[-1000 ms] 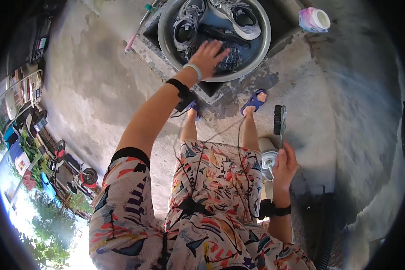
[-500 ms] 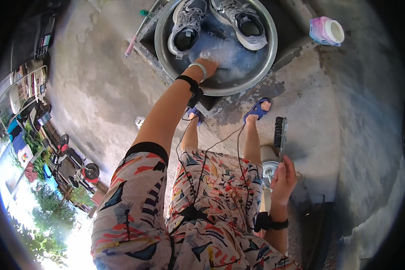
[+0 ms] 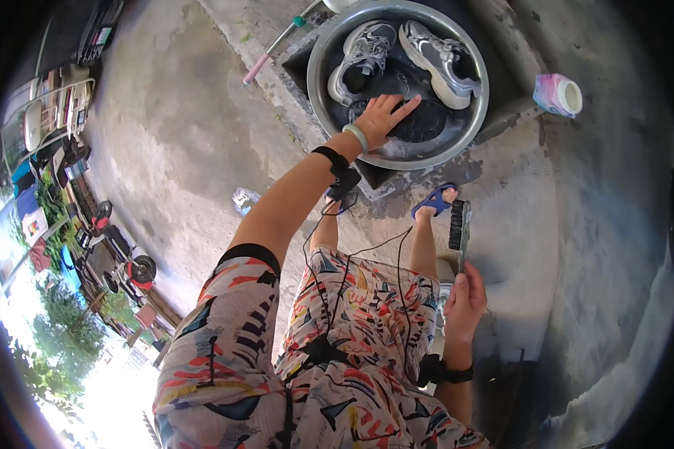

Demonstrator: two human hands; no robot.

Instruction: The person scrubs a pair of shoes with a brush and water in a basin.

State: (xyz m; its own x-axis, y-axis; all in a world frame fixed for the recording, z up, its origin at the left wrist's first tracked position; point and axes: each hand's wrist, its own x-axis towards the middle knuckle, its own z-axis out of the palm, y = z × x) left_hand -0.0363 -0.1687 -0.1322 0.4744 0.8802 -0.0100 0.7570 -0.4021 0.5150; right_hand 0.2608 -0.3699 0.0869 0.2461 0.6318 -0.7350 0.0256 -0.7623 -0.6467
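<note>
A round metal basin (image 3: 316, 90) stands at the far side, with a pair of grey sneakers in it: the left sneaker (image 3: 368, 45) and the right sneaker (image 3: 436, 63). My left hand (image 3: 382, 120) is over the near part of the basin, fingers spread, above a dark, sole-shaped piece (image 3: 421, 126). Whether the palm touches that piece or the water, I cannot tell. Low on the right, my right hand (image 3: 466, 303) is closed on the handle of a scrub brush (image 3: 458, 226), its dark bristles facing left.
A pink and blue tub (image 3: 558, 96) stands right of the basin. On the left lies a stick with a pink handle (image 3: 256, 69). A crumpled clear plastic piece (image 3: 245, 200) is on the concrete floor. My feet in blue slippers (image 3: 436, 196) are just before the basin.
My left hand has come up out of the cloudy, splashing water and its fingers have spread. The dark piece beneath now shows. My right hand keeps the brush. The view has shifted slightly.
</note>
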